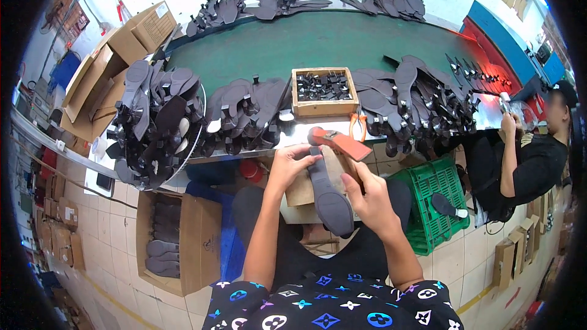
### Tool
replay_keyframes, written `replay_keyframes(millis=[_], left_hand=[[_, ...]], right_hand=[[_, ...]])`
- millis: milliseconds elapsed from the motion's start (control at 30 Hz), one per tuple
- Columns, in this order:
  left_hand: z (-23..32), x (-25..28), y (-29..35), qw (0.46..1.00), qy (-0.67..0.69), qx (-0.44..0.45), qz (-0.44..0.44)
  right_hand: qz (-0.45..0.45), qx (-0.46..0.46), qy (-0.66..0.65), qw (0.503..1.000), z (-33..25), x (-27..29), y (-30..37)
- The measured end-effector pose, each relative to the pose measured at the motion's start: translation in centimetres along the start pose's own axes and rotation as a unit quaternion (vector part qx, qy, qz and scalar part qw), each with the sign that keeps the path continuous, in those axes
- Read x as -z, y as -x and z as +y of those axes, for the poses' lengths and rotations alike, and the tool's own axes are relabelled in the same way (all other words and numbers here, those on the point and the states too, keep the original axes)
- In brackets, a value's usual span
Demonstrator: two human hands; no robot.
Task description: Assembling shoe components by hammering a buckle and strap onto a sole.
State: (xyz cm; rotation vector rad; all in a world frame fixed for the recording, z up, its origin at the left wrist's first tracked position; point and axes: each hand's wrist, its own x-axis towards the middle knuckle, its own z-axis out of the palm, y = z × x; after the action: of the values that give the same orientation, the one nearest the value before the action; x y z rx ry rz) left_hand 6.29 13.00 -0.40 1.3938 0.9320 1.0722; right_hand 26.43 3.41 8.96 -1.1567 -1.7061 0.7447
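Note:
My left hand [290, 166] is closed round the heel end of a dark grey shoe sole [329, 197], its toe pointing back toward me. In my right hand [374, 200] is a hammer [340, 143] with an orange-red head, which lies over the heel end of the sole; whether it touches cannot be seen. Below the sole is a brown block-like support [301, 190], partly hidden. Just beyond the hammer, a pair of orange-handled pliers [358, 127] rests at the bench edge beside a wooden box [323, 110] of small black heel pieces.
Heaps of dark heeled soles [243, 107] line the near bench edge, with another heap [406, 95] to the right. Green matting [275, 43] covers the bench. A carton of soles [208, 238] stands at left, a green crate [422, 208] at right. A co-worker [531, 162] sits at far right.

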Motion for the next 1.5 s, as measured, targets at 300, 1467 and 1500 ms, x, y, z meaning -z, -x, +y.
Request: replay_keyframes(millis=[300, 1467, 1500], left_hand=[[-0.4, -0.1, 0.5, 0.982, -0.185, 0.006, 0.025], [11.9, -5.0, 12.3, 0.982, 0.058, 0.049, -0.171], [12.0, -5.0, 12.6, 0.983, 0.062, 0.055, -0.165]], right_hand=[[0.063, 0.081, 0.06, 0.993, -2.9, 1.8, 0.6], [-0.137, 0.166, 0.255, 0.943, 1.4, 1.5, -0.6], [-0.171, 0.116, 0.132, 0.969, -0.1, 2.4, -0.3]])
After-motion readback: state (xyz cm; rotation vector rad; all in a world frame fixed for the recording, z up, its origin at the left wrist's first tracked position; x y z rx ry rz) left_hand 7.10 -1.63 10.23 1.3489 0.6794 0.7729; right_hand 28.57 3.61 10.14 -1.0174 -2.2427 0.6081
